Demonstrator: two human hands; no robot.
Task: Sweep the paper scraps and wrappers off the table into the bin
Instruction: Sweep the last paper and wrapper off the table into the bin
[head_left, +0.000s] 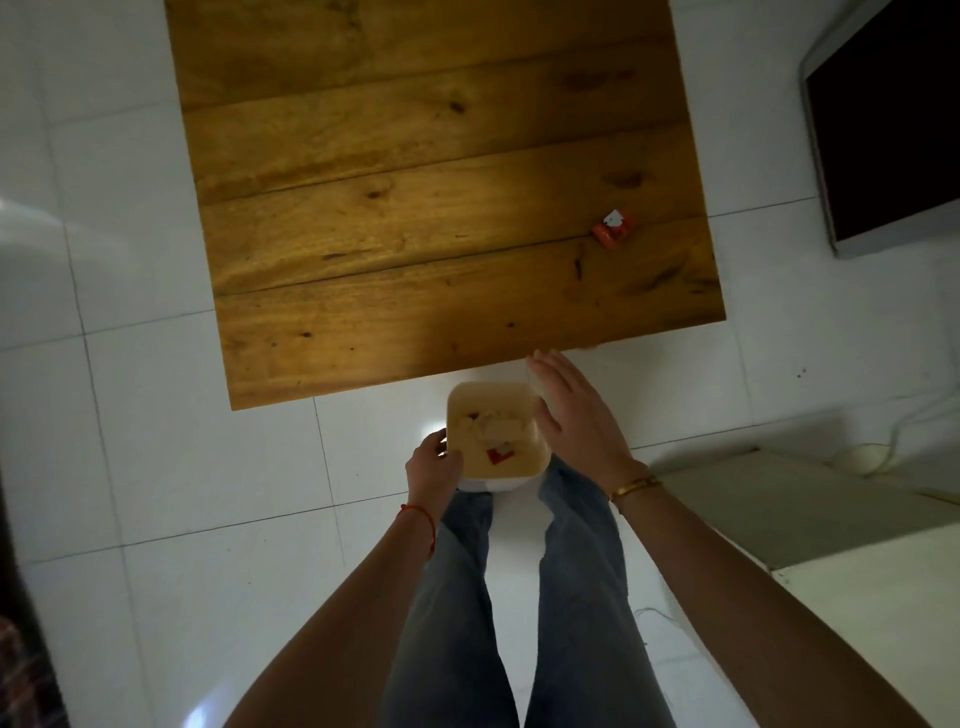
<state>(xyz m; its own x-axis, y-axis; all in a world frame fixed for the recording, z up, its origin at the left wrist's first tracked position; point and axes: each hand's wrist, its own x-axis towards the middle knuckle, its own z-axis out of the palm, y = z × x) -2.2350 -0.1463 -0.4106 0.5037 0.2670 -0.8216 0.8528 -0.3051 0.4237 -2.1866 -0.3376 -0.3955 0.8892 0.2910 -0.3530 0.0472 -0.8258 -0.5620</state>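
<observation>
- Holding a small beige bin (497, 431) just below the near edge of the wooden surface (415, 208), the left hand (434, 467) is gripping the bin's left rim, its fingers (441, 451) clamped on that rim.
- The bin is sitting lower than the surface edge, over the white tiled floor (156, 441) and in front of the person's jeans-clad legs (519, 597).
- Inside the bin, pale paper scraps (493, 423) and a red-and-white wrapper piece (500, 455) are lying on its bottom.
- The right hand (576, 415) is hovering just right of the bin, palm down, its fingers (550, 366) spread apart and holding nothing; the fingertips are reaching to the surface's near edge.
- One red-and-white wrapper (613, 228) is lying on the surface, far from the bin, near the surface's right edge.
- A red thread (421, 517) is circling the left wrist, and a gold bangle (636, 487) the right wrist.
- A dark screen (893, 114) with a pale frame is lying on the floor, well right of the surface.
</observation>
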